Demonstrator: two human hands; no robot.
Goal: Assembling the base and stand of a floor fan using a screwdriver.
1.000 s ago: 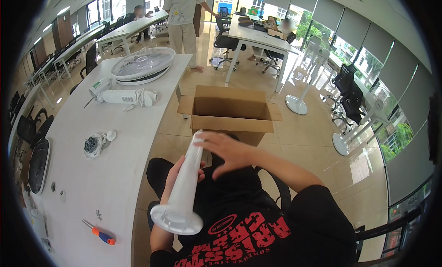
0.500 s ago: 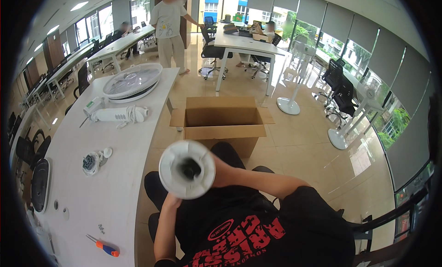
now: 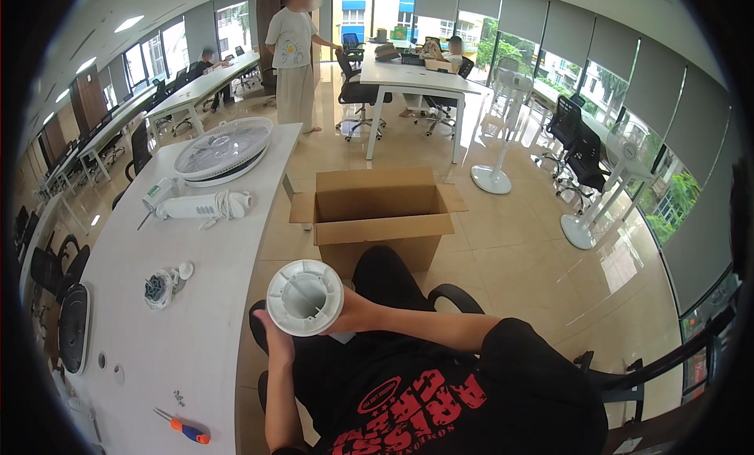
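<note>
I sit at a long white table [image 3: 212,298] and hold a white plastic tube [image 3: 305,296] up in front of me. Its round flanged end faces the camera, so I look into the hollow inside. My left hand [image 3: 276,343] cups the flange from below and to the left. My right hand [image 3: 352,314] grips the tube just behind the flange; its fingers are mostly hidden. An open cardboard box [image 3: 377,215] stands on the floor just beyond the tube.
On the table lie a round white fan grille [image 3: 222,149], a white motor body with coiled cord [image 3: 196,206], a small bag of parts [image 3: 159,287] and an orange-and-blue screwdriver [image 3: 185,430]. Two standing fans [image 3: 493,133] and office chairs are at right. People are at the far tables.
The tube was slanted with its flange low at my left. It has swung up so the flange faces the camera, and my right hand has slid back behind the flange.
</note>
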